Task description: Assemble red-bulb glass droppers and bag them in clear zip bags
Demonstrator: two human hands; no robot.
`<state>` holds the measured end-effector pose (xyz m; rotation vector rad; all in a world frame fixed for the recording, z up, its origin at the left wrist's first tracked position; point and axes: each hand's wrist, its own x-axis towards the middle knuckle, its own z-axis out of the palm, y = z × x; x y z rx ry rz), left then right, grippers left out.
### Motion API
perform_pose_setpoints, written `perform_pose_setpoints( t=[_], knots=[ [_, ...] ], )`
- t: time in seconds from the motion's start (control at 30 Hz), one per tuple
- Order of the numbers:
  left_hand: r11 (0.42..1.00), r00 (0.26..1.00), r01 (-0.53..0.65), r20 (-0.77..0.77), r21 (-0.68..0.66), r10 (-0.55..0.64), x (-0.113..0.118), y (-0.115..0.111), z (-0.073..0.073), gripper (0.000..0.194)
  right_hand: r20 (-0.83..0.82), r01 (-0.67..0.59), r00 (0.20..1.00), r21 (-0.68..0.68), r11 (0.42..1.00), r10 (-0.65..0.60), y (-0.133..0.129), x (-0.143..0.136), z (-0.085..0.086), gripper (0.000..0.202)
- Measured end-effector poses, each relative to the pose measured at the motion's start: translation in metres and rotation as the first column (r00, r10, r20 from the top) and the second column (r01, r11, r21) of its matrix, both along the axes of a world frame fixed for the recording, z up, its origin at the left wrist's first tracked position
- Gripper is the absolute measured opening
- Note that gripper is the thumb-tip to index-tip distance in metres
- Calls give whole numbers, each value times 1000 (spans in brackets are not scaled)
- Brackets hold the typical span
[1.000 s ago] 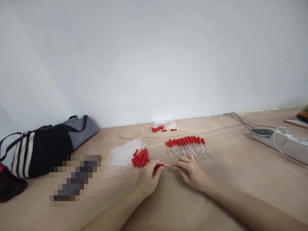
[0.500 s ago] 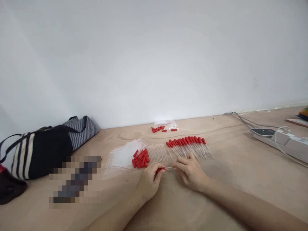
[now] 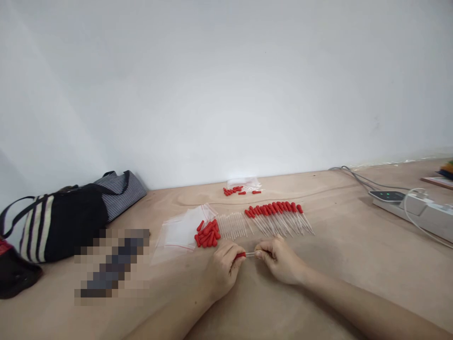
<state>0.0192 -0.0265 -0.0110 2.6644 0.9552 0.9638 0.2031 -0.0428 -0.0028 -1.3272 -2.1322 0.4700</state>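
Pinched in my left hand (image 3: 225, 268) is a red rubber bulb (image 3: 240, 255), its end showing past the fingertips. A clear glass dropper tube (image 3: 250, 254) runs from the bulb into my right hand (image 3: 281, 262), whose closed fingers grip its other part. How deep the tube sits in the bulb I cannot tell. Just beyond my left hand lies a pile of loose red bulbs (image 3: 208, 234). Beside it is a row of bare glass tubes (image 3: 231, 226). Farther right, several droppers with red bulbs fitted (image 3: 278, 208) lie side by side, tips toward me.
Clear zip bags (image 3: 180, 230) lie left of the bulb pile. Near the wall is another bag (image 3: 244, 181) with small red bulbs by it. A black bag (image 3: 74, 222) and a pixelated dark object (image 3: 115, 264) are at left; a power strip (image 3: 417, 212) is at right.
Both hands have shifted slightly toward me. My right fingers have curled in more tightly on the tube, and my left hand has turned over the bulb. The tube stays joined to the bulb.
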Motion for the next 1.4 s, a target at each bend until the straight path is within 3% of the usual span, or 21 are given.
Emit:
perform_pose_setpoints(
  t=[0.33,0.5,0.63,0.7,0.77,0.87,0.97,1.2,1.4],
  knots=[
    [1000,1000,-2,-7,-16,2,0,3,-1,17,-94,-26,996,-141,990,13,8,-3,-8,25],
    [998,999,-35,-11,-49,34,-2,7,4,16,79,-66,995,21,998,64,4,1,5,24],
    [997,997,-74,-20,33,75,-7,12,8,12,148,-77,987,99,992,62,4,10,6,20],
    [980,986,-168,-2,105,169,-12,16,10,16,79,0,997,92,996,-7,11,16,3,21],
    [940,955,-296,21,171,297,-18,21,14,20,15,156,987,76,985,-157,23,21,-2,22],
    [866,889,-450,18,218,458,-29,27,18,14,56,409,909,66,910,-412,43,24,-6,22],
    [813,833,-535,-15,229,552,-36,30,19,12,172,550,808,121,827,-563,58,17,-6,22],
    [791,783,-589,-126,163,609,-43,34,14,25,267,625,724,137,769,-636,71,1,-4,23],
    [773,755,-628,-174,87,633,-42,36,15,27,211,556,779,201,806,-590,68,-6,-1,22]
  ],
)
